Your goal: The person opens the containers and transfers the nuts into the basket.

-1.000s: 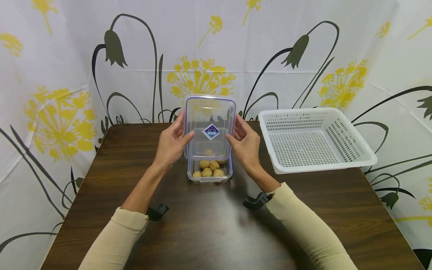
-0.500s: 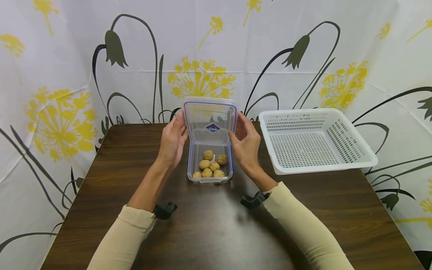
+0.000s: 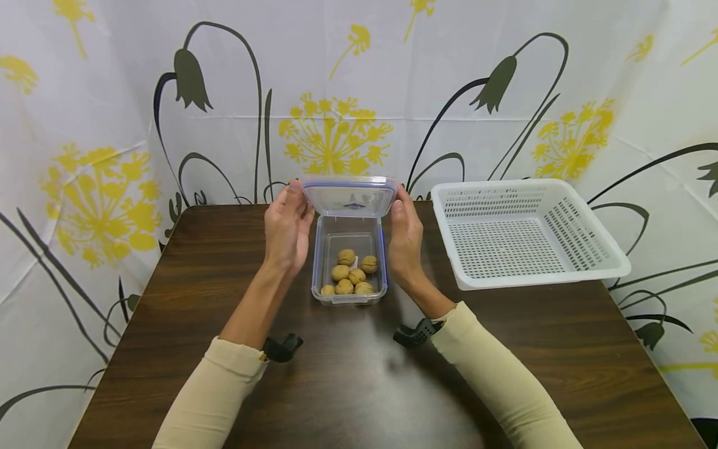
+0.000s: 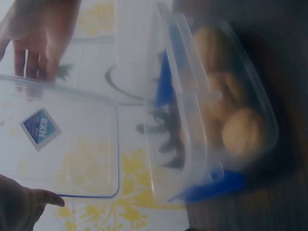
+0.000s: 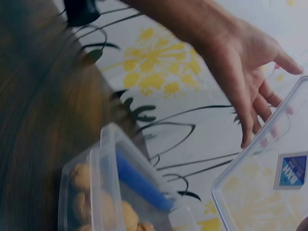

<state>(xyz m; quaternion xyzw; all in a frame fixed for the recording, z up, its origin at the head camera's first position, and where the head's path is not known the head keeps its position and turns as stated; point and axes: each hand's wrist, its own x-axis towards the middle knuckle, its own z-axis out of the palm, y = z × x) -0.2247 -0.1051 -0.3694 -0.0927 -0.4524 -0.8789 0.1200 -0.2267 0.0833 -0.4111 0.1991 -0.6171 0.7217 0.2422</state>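
Note:
A clear plastic food box (image 3: 350, 299) stands on the table with several walnuts (image 3: 356, 275) lying in it, mostly toward its near end. Over its far end is a clear lid (image 3: 352, 198) with a blue-edged rim and a blue diamond label, tilted so it appears foreshortened in the head view. My left hand (image 3: 286, 231) holds the lid's left side, and my right hand (image 3: 406, 234) holds the right side. In the left wrist view, a thumb lies along the lid's edge. Some fingertips are hidden behind the lid in the head view.
To the right of the box, a white perforated plastic basket (image 3: 530, 240) sits at the back of the dark wooden table (image 3: 353, 386). Behind the table hangs a white curtain (image 3: 359, 81) with yellow and grey-green flowers.
The lid has tipped from facing me to nearly edge-on, uncovering the far part of the box and its walnuts. Both thumbs have moved from the lid's face to its sides.

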